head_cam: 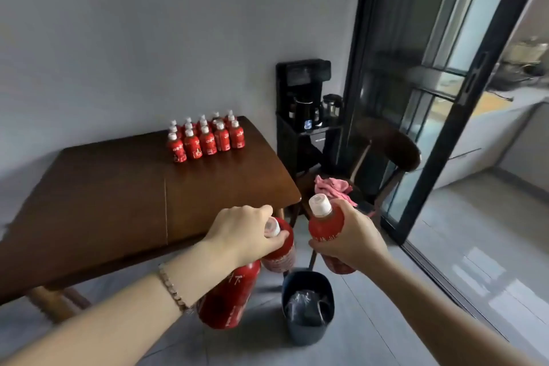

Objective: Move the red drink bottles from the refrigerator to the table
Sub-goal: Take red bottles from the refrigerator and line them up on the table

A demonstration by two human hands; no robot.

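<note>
Several red drink bottles (205, 137) with white caps stand in rows at the far right of a dark wooden table (118, 196). My left hand (243, 232) grips two red bottles from above by their necks: one (279, 249) under the fingers, another (227, 297) hanging below the wrist. In my right hand (353, 239) I hold a third red bottle (323, 224) around its body, cap tilted up and left. Both hands hover over the floor, just off the table's near right corner. The refrigerator is out of sight.
A dark blue bin (309, 306) with a black liner stands on the floor below my hands. A wooden chair (383, 157) with a pink cloth (332, 186) sits right of the table. Behind it are a black drinks stand (303, 116) and a sliding glass door (430, 98).
</note>
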